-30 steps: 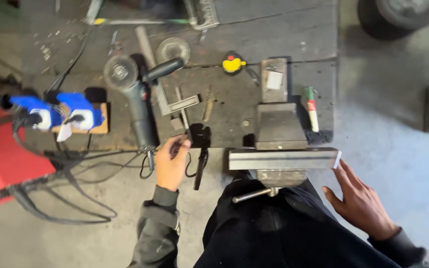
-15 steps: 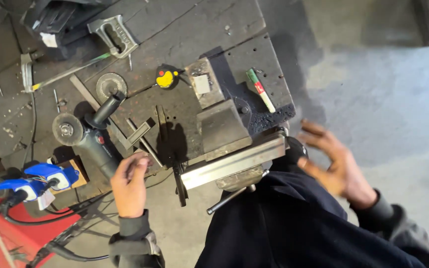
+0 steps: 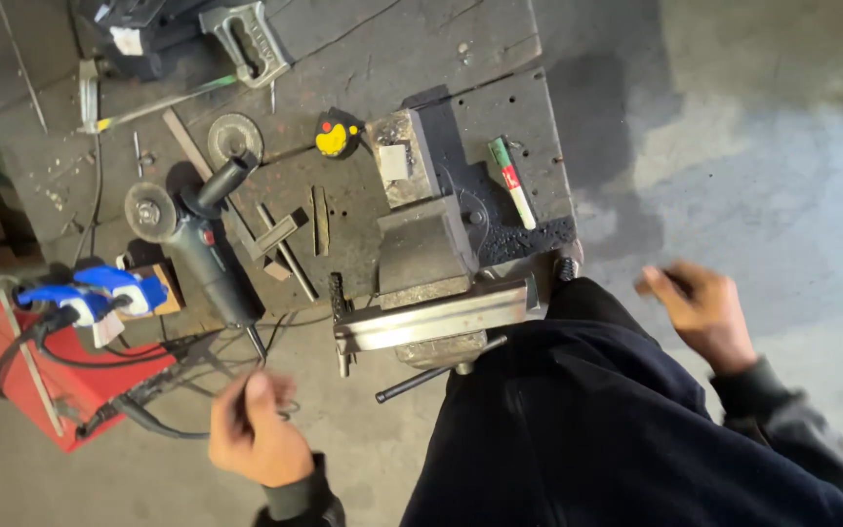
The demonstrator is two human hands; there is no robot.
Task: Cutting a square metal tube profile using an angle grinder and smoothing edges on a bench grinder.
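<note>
— What are the hands doing?

— The left hand (image 3: 258,439) is hanging below the tabletop (image 3: 500,44) edge, fingers curled in loosely. Something thin and dark is showing by the fingers, perhaps a cable, but the blur is too strong; I cannot tell whether it is gripping anything. The right hand (image 3: 704,310) is off to the side over the concrete floor (image 3: 753,146), well apart from the bench, also blurred and partly curled, seemingly holding nothing.

— What is sitting nearest the left hand?

— The angle grinder (image 3: 192,244) is lying on its side near the front edge, disc pointing away from the person, cord trailing down off the edge toward that hand. Lying flat like that, it is not rolling off.

— And in front of the person?

— A bench vise (image 3: 426,244) is clamping a flat steel bar (image 3: 436,317) crosswise, so the bar is sticking out on both sides at the tabletop edge; the vise handle (image 3: 438,369) is angling out below it.

— Anything else?

— A yellow tape measure (image 3: 337,135), a green and red marker (image 3: 511,182), a spare disc (image 3: 234,137) and a metal square (image 3: 275,239) are lying about the tabletop. Blue clamps (image 3: 90,293) are resting by a red box (image 3: 26,381) at the left.
</note>
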